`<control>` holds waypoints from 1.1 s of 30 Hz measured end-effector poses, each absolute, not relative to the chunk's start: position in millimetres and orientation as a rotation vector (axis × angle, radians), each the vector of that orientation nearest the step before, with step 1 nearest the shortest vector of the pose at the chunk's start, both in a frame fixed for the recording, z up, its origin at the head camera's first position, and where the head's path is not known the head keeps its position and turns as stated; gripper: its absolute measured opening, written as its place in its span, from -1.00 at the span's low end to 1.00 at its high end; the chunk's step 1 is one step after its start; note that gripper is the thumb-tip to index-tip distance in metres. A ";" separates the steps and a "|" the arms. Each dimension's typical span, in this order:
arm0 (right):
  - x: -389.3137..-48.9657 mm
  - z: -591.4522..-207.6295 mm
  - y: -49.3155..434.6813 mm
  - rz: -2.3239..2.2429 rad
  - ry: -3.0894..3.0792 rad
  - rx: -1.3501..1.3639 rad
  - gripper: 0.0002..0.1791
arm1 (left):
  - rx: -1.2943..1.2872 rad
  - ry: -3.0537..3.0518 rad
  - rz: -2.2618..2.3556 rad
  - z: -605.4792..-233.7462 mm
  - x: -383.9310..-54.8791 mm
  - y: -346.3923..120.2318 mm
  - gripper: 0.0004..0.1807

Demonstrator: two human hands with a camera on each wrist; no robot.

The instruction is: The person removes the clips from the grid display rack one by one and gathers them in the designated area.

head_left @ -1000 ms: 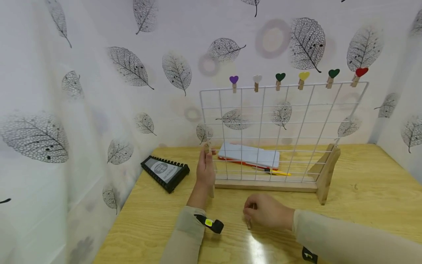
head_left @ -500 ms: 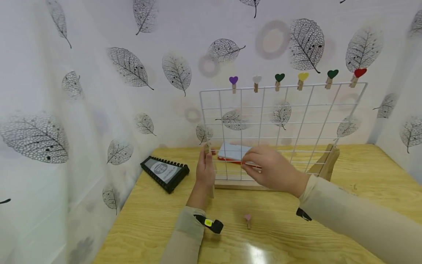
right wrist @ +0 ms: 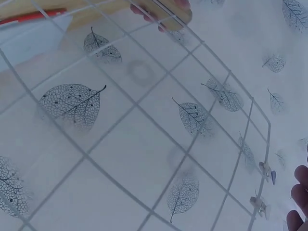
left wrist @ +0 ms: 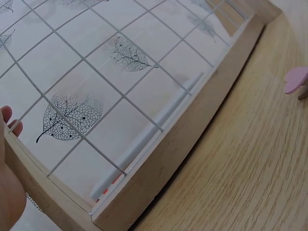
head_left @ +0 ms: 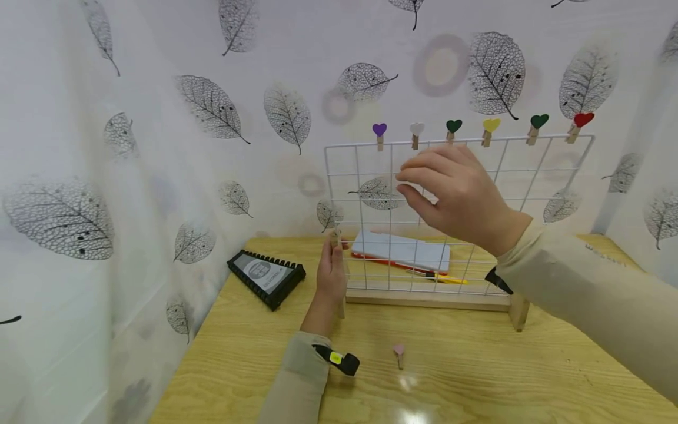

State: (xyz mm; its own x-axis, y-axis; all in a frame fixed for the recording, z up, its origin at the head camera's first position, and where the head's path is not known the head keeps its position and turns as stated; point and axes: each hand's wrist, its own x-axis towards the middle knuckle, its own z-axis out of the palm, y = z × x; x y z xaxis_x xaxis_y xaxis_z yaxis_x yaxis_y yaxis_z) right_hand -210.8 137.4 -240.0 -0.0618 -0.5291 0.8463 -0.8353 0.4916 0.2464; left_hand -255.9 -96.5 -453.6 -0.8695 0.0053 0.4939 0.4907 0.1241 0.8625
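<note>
My left hand (head_left: 332,277) grips the left wooden side of a white wire grid stand (head_left: 428,301); its fingertips (left wrist: 13,126) show past the wire in the left wrist view. My right hand (head_left: 455,191) is raised before the upper grid, its fingers bent and the thumb close to the fingertips. Whether something small sits between them is hidden. Heart clothespins line the top wire: purple (head_left: 379,131), white (head_left: 416,129), green (head_left: 454,126), yellow (head_left: 491,125), another green (head_left: 539,122) and red (head_left: 583,120). A pink heart clothespin (head_left: 399,355) lies on the table in front.
Behind the grid lie a white flat case (head_left: 405,249) with a red underside and a yellow pen (head_left: 450,279). A black triangular rack (head_left: 266,277) with a grey face lies left of the stand. A leaf-print curtain (head_left: 286,194) hangs behind the wooden table (head_left: 238,371).
My right hand has risen from beside the pink clothespin on the table to the upper part of the grid. The left hand keeps its grip on the stand.
</note>
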 end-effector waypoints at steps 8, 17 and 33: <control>-218.1 -219.9 127.9 0.418 -1.705 1.026 -0.76 | -0.505 -2.070 -1.773 -453.7 -253.6 -96.4 -0.63; -228.3 -185.3 118.7 0.373 -1.934 0.921 -0.73 | -0.524 -2.076 -1.792 -454.1 -255.7 -98.3 -0.63; -234.8 -163.5 104.7 0.642 -2.455 0.738 -0.76 | -0.577 -2.049 -1.865 -452.0 -258.9 -100.1 -0.62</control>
